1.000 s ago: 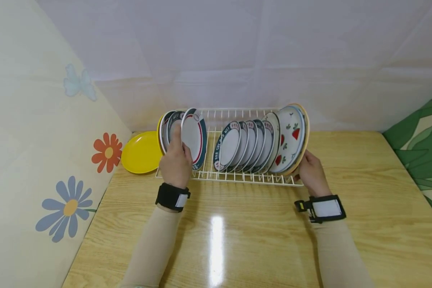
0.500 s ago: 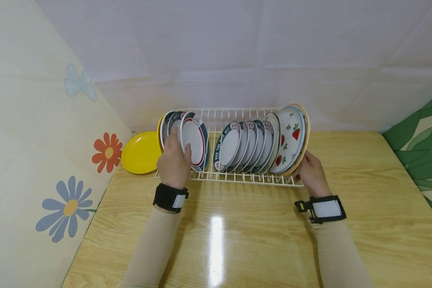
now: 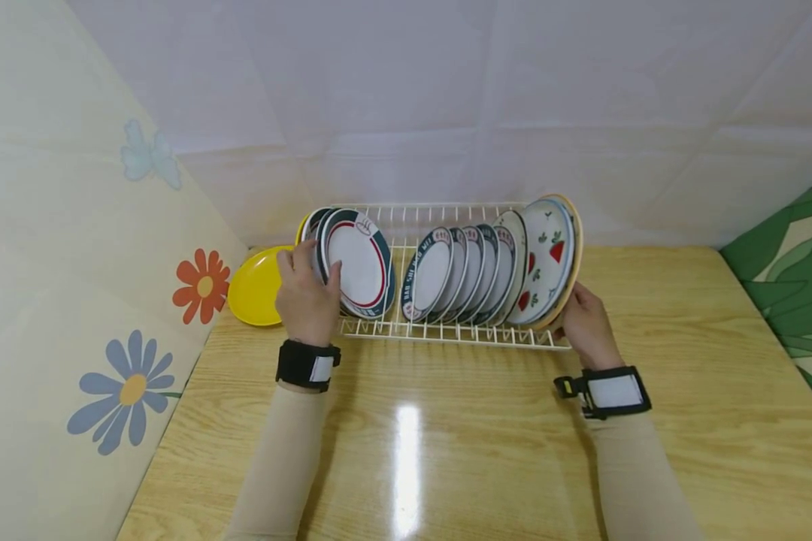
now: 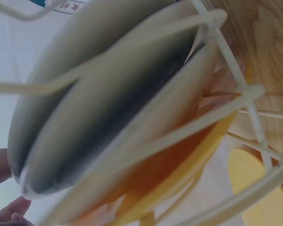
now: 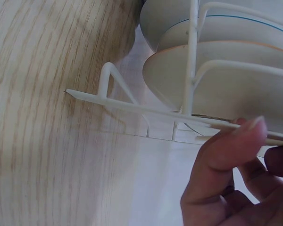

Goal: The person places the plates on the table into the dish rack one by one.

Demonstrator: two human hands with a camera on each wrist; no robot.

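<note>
A white wire dish rack [image 3: 372,328] stands on the wooden table, holding upright plates in two groups. My left hand [image 3: 307,297] is at its left group. The thumb lies against the front white plate [image 3: 357,263], which has a dark green rim and red ring; the fingers curl round the edges behind. In the left wrist view, fingertips [image 4: 19,207] meet the stacked plate [image 4: 108,113] rims. My right hand [image 3: 587,323] is at the rack's right end, below an orange-rimmed plate [image 3: 575,259]. In the right wrist view, its thumb [image 5: 243,141] and fingers pinch the rack's wire.
A yellow plate [image 3: 253,289] leans at the rack's left end. Several green-rimmed plates [image 3: 428,274] and a strawberry-patterned plate [image 3: 544,255] fill the rack's right half. The wooden table [image 3: 487,436] extends in front; a pale wall cloth [image 3: 419,113] hangs behind.
My left hand has moved left, and the front green-rimmed plate has tipped left against the plates behind it. My right hand stays at the rack's right end.
</note>
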